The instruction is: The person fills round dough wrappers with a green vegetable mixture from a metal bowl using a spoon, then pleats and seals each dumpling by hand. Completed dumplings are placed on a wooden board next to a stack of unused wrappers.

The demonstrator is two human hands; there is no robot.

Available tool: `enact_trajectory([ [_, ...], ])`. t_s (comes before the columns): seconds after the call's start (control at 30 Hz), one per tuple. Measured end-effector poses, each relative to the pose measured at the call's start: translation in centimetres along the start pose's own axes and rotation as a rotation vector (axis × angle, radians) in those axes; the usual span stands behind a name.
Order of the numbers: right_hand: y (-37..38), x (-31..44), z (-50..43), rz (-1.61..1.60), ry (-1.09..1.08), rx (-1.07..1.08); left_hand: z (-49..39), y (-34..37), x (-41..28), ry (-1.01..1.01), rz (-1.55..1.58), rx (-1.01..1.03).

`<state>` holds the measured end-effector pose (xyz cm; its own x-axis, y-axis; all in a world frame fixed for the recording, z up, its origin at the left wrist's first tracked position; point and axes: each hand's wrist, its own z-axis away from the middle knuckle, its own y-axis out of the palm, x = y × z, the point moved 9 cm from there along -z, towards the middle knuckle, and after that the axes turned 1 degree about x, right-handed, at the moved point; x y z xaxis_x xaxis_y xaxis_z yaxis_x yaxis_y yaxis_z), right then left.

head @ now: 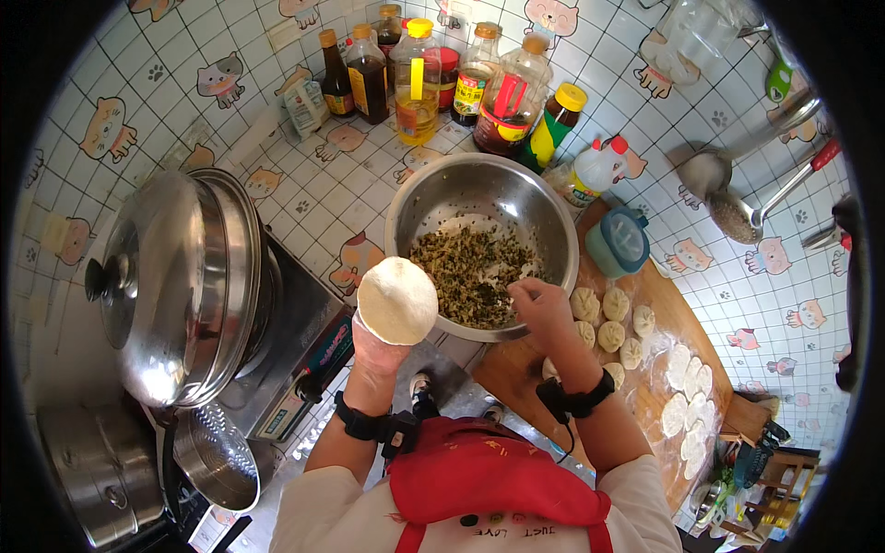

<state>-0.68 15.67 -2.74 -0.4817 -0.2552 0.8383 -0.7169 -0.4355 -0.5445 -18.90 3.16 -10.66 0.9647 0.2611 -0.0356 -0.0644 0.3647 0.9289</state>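
A round, flat dough wrapper (397,301) lies on my left hand (379,345), left of a big steel bowl (482,162). Chopped filling (460,273) covers much of the bowl's bottom. My right hand (543,307) is over the bowl's right rim with its fingers bent down toward the filling; whether they hold a tool or some filling cannot be told. Several pleated buns (611,336) sit on the wooden board (515,370) beside my right forearm. Farther right on the floured board, several flat wrappers (674,415) lie partly overlapping.
Sauce and oil bottles (417,90) line the tiled wall behind the bowl. A blue lidded container (617,242) stands at the board's back corner. At left, a large lidded steel steamer (187,283) sits on a gas stove (311,373). Ladles (743,214) hang at right.
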Motion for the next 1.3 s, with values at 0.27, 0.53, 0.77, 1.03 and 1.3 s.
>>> enact_trajectory([
  [0.27, 3.7, -5.8, -2.6, -0.657, 0.517, 0.208, -0.6, -0.4, 0.6, -0.098, 0.046, 0.121],
  [0.53, 4.2, -7.1, -2.7, -0.877, 0.587, 0.259, -1.1, 1.2, -4.3, 0.138, -0.027, 0.124],
  [0.77, -0.4, -4.5, -3.0, -0.921, 0.509, 0.15, -2.6, 2.7, -5.7, 0.23, -0.128, 0.104],
  [1.03, -2.3, 5.4, 0.4, -0.464, -0.136, 0.008, -3.3, 6.3, 1.3, 0.208, -0.439, 0.256],
  [1.3, -0.3, 12.2, 5.0, 0.264, -0.862, 0.04, -2.5, 8.7, 1.9, 0.395, -1.097, 0.363],
])
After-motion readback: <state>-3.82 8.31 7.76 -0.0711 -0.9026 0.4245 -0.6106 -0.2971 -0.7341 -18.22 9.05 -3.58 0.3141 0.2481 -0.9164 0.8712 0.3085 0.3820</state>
